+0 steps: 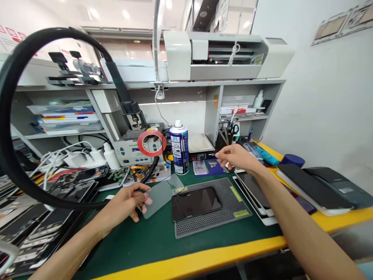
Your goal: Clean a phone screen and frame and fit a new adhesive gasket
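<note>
Yellow counter edge (189, 262) lies nearest, room beyond; left fingers (141, 187) pinch a clear sheet (159, 198) pointing lengthwise far-right; whether right fingers (223, 154) grip is unclear.

The left arm is bare and comes in over the front edge of the surface (128, 252), near its left side, and the left hand (126, 202) has its back up and its fingers bent in a pinch. The right arm is bare too and reaches farther, so the right hand (237, 156) is nearer the back edge, with bent fingers pointing left and the thumb tucked close to them.
</note>
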A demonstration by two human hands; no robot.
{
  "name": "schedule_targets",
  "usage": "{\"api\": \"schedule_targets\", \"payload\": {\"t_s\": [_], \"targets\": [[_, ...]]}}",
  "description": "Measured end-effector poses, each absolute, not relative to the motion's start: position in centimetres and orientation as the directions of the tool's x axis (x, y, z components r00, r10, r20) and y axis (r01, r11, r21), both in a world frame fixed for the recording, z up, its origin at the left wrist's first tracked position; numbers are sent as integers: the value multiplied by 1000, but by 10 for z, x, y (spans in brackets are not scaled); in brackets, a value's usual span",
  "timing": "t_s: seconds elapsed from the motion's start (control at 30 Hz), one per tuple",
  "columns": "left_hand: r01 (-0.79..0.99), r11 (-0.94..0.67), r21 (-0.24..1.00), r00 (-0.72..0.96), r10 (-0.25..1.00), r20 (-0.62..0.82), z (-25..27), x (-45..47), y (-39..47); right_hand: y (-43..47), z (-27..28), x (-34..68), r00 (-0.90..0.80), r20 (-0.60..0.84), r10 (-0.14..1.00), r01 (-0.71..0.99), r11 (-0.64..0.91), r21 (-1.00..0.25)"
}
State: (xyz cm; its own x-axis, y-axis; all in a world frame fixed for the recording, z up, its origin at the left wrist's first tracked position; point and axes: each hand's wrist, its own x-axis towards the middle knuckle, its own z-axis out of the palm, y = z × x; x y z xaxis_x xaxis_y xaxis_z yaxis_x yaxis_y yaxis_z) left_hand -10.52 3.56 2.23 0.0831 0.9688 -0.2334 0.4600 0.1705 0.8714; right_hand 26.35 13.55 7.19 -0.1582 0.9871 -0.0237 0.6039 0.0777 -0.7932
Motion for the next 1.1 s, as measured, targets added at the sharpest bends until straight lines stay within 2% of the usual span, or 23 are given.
{"api": "schedule_targets", "payload": {"t_s": [0.17, 0.3, 0.4, 0.53, 0.7, 0.83, 0.97, 1.1], "targets": [[623, 98, 776, 88, 977, -194, 15, -109, 45, 153, 90, 284, -9, -58, 998, 842, -24, -539], [738, 14, 675, 90, 989, -119, 13, -109, 47, 165, 94, 293, 54, -178, 983, 926, -116, -359], [800, -52, 598, 101, 994, -49, 16, -107, 47, 173, 85, 294, 81, -280, 957, 947, -161, -277], [860, -80, 503, 107, 994, -26, 19, -105, 44, 185, 69, 292, 102, -343, 934, 953, -191, -235], [897, -87, 434, 97, 995, -3, 17, -102, 41, 191, 61, 291, 98, -340, 935, 944, -196, -267], [888, -92, 450, 84, 996, 38, 21, -101, 37, 183, 64, 293, 29, -291, 956, 921, -139, -363], [836, -111, 537, 77, 993, 86, 40, -102, 38, 166, 77, 284, -132, -242, 961, 858, -12, -514], [687, -157, 709, 142, 987, 81, 65, -89, 41, 145, 93, 251, -397, -168, 902, 706, 183, -684]]}}
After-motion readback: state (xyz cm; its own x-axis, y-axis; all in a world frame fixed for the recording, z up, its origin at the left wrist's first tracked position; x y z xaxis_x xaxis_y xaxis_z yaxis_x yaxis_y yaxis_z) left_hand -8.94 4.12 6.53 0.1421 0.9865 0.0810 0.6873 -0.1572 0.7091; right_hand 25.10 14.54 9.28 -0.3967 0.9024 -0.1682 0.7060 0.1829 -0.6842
